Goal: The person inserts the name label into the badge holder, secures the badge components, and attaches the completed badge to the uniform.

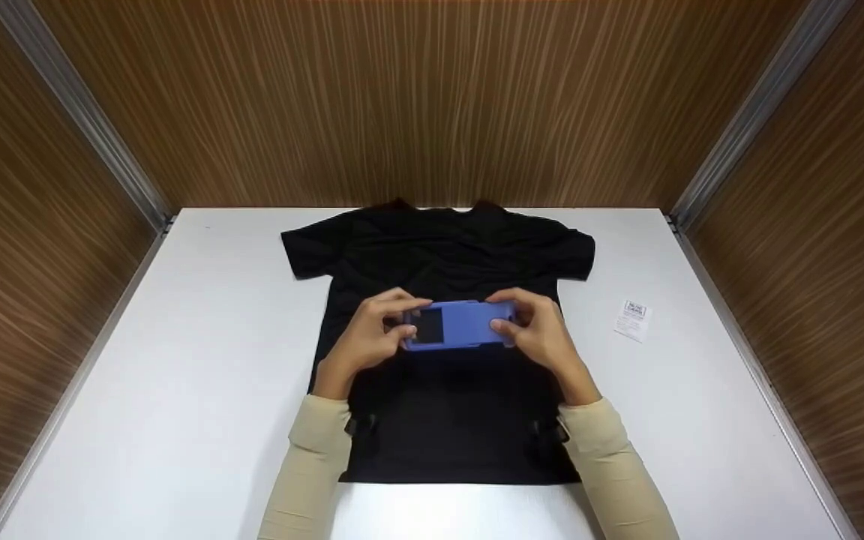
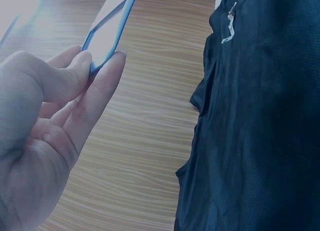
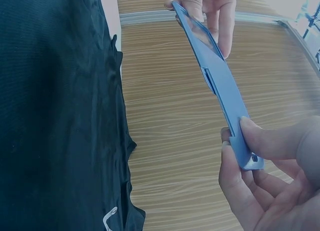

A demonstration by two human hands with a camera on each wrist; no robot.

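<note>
A flat blue plastic card holder (image 1: 466, 324) with a see-through window at its left end is held level between both hands, over a black T-shirt (image 1: 447, 420). My left hand (image 1: 372, 330) pinches the window end between thumb and fingers. At the other end, my right hand (image 1: 541, 330) grips the solid blue part, its thumb pressed on the face. In the right wrist view the holder (image 3: 230, 88) shows two overlapping pieces, one partly slid out along the other. Only the window end of the holder (image 2: 120, 28) appears in the left wrist view.
The T-shirt lies spread on a white table (image 1: 229, 337), collar toward the back. A small printed paper slip (image 1: 633, 321) lies right of the shirt. Wood-patterned panels (image 1: 432, 105) enclose the back and both sides, with metal strips (image 1: 766, 105) at the corners.
</note>
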